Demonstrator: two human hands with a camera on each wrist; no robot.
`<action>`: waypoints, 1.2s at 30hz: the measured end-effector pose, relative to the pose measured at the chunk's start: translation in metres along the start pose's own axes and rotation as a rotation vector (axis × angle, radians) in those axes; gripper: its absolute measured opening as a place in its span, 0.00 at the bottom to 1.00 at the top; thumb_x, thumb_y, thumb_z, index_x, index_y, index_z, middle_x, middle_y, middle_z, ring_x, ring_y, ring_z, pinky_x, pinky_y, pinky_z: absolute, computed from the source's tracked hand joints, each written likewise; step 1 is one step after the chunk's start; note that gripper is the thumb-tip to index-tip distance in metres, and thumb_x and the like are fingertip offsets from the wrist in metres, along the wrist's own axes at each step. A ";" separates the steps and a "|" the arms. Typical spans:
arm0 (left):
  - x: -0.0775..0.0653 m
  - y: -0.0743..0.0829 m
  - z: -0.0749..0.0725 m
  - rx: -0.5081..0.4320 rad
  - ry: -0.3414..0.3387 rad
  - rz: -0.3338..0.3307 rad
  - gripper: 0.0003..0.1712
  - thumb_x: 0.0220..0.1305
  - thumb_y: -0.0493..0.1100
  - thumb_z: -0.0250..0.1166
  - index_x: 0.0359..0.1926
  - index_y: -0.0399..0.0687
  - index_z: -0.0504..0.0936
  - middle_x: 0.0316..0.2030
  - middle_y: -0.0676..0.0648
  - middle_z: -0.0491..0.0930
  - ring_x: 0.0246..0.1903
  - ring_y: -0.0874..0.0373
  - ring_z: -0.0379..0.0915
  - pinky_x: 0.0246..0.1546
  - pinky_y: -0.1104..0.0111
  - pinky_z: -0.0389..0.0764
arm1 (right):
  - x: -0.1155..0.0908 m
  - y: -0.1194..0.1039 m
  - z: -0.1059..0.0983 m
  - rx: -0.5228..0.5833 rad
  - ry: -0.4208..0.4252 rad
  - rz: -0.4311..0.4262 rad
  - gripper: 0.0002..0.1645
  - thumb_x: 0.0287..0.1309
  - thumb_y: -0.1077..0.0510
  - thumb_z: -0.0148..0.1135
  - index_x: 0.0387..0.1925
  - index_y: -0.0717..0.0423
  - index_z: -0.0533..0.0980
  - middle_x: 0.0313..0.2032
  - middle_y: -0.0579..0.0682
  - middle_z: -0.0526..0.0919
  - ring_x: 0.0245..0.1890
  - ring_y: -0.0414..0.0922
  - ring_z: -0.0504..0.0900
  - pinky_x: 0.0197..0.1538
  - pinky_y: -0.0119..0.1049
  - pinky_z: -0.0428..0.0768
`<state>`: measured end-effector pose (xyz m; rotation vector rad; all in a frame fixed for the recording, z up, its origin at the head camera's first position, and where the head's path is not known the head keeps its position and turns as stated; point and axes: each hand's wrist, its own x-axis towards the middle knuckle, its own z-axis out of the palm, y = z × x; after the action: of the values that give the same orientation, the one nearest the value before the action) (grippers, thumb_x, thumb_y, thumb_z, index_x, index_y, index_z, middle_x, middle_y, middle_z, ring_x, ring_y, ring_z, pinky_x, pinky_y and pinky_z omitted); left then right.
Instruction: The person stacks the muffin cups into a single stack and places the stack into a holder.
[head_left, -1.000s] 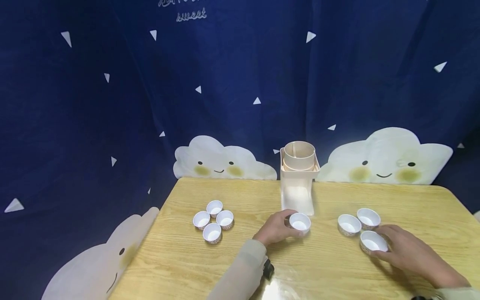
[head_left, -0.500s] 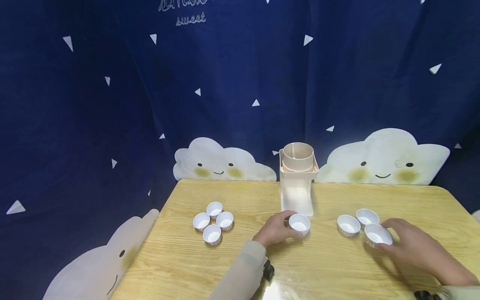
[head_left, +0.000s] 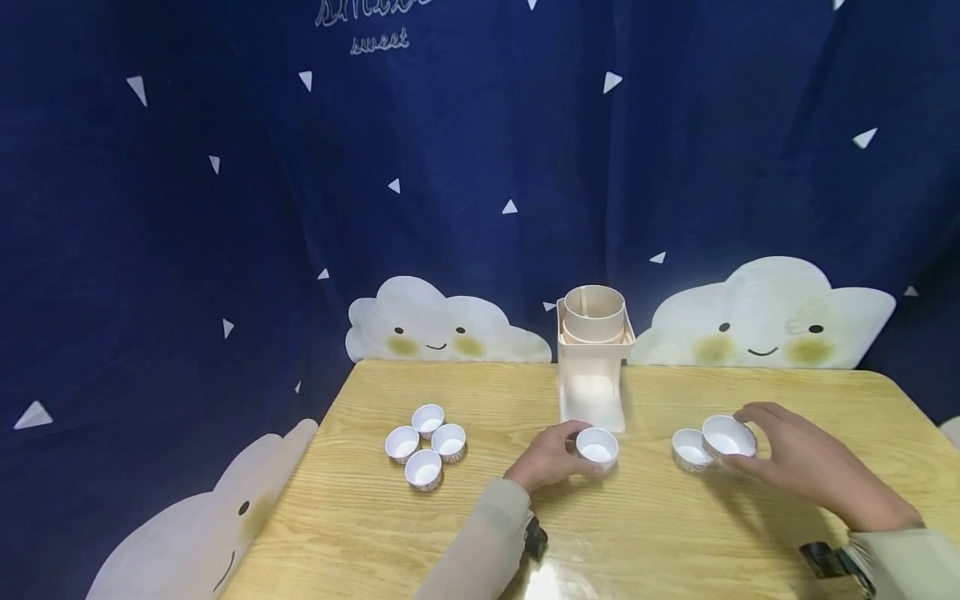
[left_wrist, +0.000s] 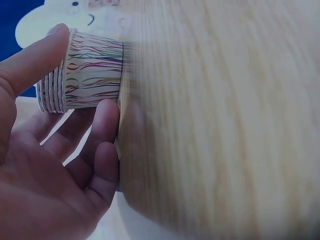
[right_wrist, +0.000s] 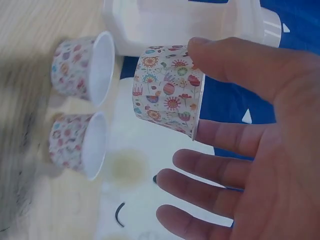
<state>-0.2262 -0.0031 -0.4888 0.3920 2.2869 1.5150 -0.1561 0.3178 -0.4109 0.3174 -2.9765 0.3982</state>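
In the head view my left hand (head_left: 551,457) holds a paper baking cup (head_left: 597,447) in front of the beige holder. The left wrist view shows it as a nested stack of baking cups (left_wrist: 92,72) with coloured wavy lines, thumb at the rims and fingers below. My right hand (head_left: 813,471) pinches a floral paper baking cup (right_wrist: 167,90) by thumb and index finger, raised off the table. Two more floral cups stand on the table in the right wrist view, one upper (right_wrist: 75,67) and one lower (right_wrist: 72,140). In the head view the raised cup hides one of them.
A beige holder (head_left: 592,387) with a round tube (head_left: 594,315) on top stands at the table's back. Several white-lined baking cups (head_left: 423,471) are grouped on the left of the wooden table (head_left: 360,533). A dark blue curtain (head_left: 450,125) with clouds hangs behind.
My right hand has lifted its floral cup and moved it away from me and a little left, over the other floral cups. The left hand keeps its place.
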 end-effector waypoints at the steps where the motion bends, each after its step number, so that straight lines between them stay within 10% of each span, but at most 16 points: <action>1: 0.000 0.000 0.000 -0.004 0.000 0.000 0.31 0.45 0.38 0.80 0.52 0.61 0.83 0.42 0.57 0.83 0.41 0.64 0.75 0.28 0.69 0.78 | 0.002 -0.002 0.000 0.004 0.015 -0.016 0.42 0.46 0.40 0.76 0.52 0.69 0.76 0.52 0.71 0.78 0.53 0.67 0.78 0.51 0.62 0.77; 36: 0.002 -0.003 0.001 0.038 0.018 0.024 0.31 0.43 0.41 0.81 0.52 0.62 0.83 0.41 0.60 0.83 0.42 0.67 0.73 0.46 0.70 0.74 | 0.039 -0.070 0.025 0.157 0.044 -0.147 0.33 0.48 0.44 0.75 0.49 0.61 0.77 0.51 0.61 0.82 0.54 0.60 0.80 0.55 0.58 0.78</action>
<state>-0.2278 -0.0028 -0.4926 0.4191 2.3358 1.4940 -0.1809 0.2377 -0.4120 0.5323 -2.8613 0.6147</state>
